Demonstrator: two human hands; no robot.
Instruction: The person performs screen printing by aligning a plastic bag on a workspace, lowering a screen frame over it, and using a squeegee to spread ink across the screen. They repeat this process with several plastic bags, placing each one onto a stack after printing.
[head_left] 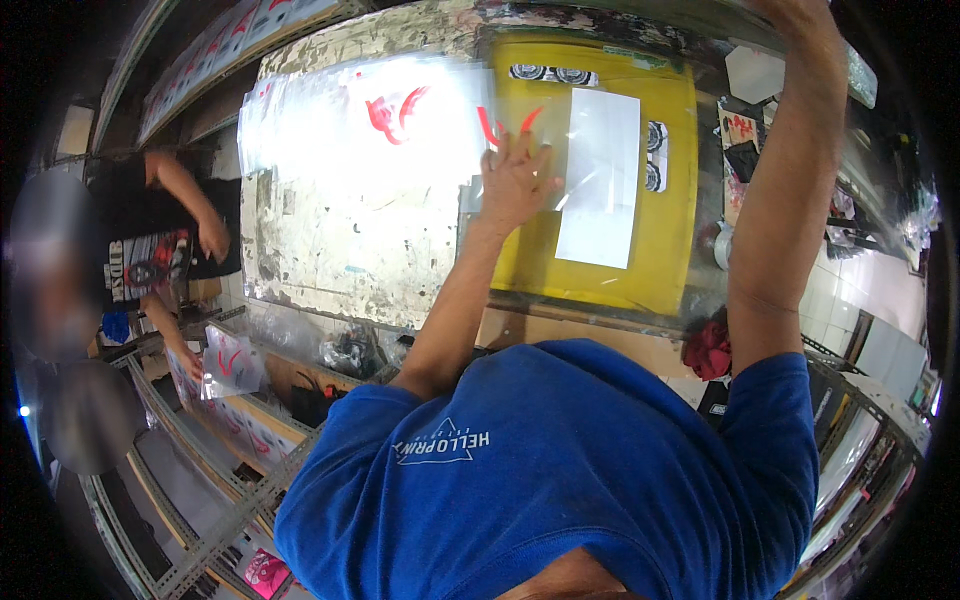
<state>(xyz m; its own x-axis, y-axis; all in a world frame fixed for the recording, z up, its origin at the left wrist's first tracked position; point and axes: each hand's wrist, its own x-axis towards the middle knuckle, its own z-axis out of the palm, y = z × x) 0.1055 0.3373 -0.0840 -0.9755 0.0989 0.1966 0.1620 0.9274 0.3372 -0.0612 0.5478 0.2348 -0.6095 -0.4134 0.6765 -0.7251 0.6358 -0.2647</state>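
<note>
My left hand (pixel 517 185) reaches over the left part of a yellow board (pixel 678 240), fingers spread. Its fingertips lie at a clear plastic sheet with red curved marks (pixel 533 117), which overlaps the board's left edge. A white paper rectangle (pixel 600 180) rests on the board to the right of this hand. Black-and-white printed strips (pixel 553 75) sit at the board's far and right sides. My right arm (pixel 785 190) is raised along the right, and my right hand (pixel 800 12) is cut off by the upper edge, so its fingers are hidden.
Glare covers a pile of clear sheets with red prints (pixel 395 115) on the worn, paint-stained table (pixel 350 270). At left, a co-worker's hand holds a printed clear sheet (pixel 235 365) by metal racks (pixel 215 545). A dark red cloth (pixel 707 350) lies near my right side.
</note>
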